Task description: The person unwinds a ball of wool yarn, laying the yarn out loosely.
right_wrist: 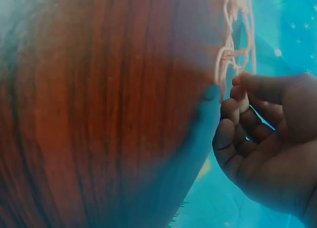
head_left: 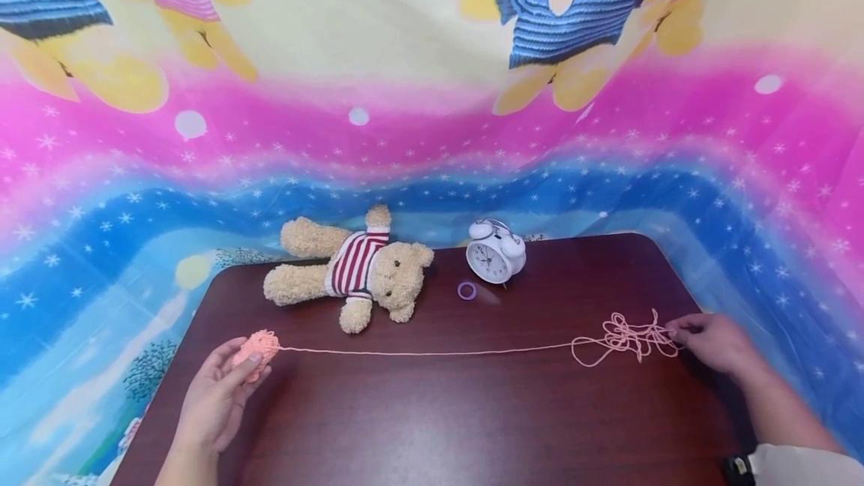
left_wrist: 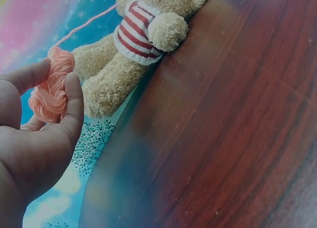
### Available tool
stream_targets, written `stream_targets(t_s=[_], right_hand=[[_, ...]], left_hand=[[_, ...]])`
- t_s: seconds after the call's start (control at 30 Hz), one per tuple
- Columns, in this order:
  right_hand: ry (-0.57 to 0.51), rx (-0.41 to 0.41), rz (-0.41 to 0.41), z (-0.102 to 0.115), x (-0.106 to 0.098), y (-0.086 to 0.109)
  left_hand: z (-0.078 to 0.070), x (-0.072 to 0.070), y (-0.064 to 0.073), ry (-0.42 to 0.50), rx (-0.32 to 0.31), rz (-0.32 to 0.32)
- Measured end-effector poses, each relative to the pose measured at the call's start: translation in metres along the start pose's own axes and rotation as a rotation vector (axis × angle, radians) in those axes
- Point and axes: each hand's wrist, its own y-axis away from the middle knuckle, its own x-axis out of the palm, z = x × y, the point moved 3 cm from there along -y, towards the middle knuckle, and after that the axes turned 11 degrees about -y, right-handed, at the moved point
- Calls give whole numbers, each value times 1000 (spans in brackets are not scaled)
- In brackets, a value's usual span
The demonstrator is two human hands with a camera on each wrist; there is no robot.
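Observation:
My left hand (head_left: 226, 388) grips a small bundle of peach yarn (head_left: 259, 355) at the table's left side; the left wrist view shows thumb and fingers around the wound skein (left_wrist: 55, 86). One strand (head_left: 425, 354) runs from it, nearly straight, across to a loose tangle of yarn loops (head_left: 628, 337) on the right. At the tangle's right edge my right hand (head_left: 712, 343) pinches the yarn between thumb and fingertip. In the right wrist view, loops (right_wrist: 230, 54) hang by the fingertips of the right hand (right_wrist: 267, 124), its other fingers curled.
A teddy bear (head_left: 354, 268) in a red-and-white striped shirt lies on its back along the far edge of the dark wooden table (head_left: 432, 426). Right of it are a purple ring (head_left: 466, 291) and a white twin-bell alarm clock (head_left: 496, 253). A printed cloth (head_left: 405, 96) hangs behind the table.

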Motion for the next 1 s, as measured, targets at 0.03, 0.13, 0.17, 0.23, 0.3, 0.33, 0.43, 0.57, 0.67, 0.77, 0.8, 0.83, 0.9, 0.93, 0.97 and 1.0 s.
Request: stream_targets(t_s=[0.03, 0.13, 0.17, 0.23, 0.3, 0.33, 0.43, 0.57, 0.67, 0.77, 0.8, 0.83, 0.9, 0.93, 0.97, 1.0], right_hand=[[-2, -3, 1, 0, 0, 0], [3, -28, -4, 4, 0, 1], [7, -38, -12, 6, -1, 2], [25, -66, -34, 10, -2, 2], [33, -75, -45, 14, -3, 2], [34, -75, -48, 16, -4, 2], [34, -61, -55, 18, -5, 2], [31, -45, -55, 19, -5, 3], [13, -37, -34, 21, -5, 2], [-3, -31, -11, 27, -5, 3], [-12, -33, -7, 29, -4, 3], [-15, -37, -5, 32, -4, 3], [-20, -51, -9, 37, -3, 2], [-25, -60, -12, 39, -2, 2], [-26, -71, -19, 41, -2, 2], [-28, -82, -30, 44, -1, 1]], left_hand=[[0, 1, 0, -8, 0, -6], [0, 2, 0, -19, -4, -17], [0, 2, 0, -24, -4, -20], [0, 3, 0, -26, -7, -28], [0, 4, 0, -32, -13, -35], [0, 4, 0, -40, -17, -39], [1, 5, -1, -64, -30, -46], [1, 8, -2, -87, -45, -51], [0, 9, -2, -94, -46, -55], [0, 10, -2, -97, -46, -47], [0, 11, -2, -100, -47, -44], [-1, 11, -3, -102, -47, -40], [-1, 13, -4, -106, -45, -34], [-1, 13, -4, -107, -44, -35], [-1, 14, -5, -108, -42, -34], [-1, 15, -5, -108, -39, -32]])
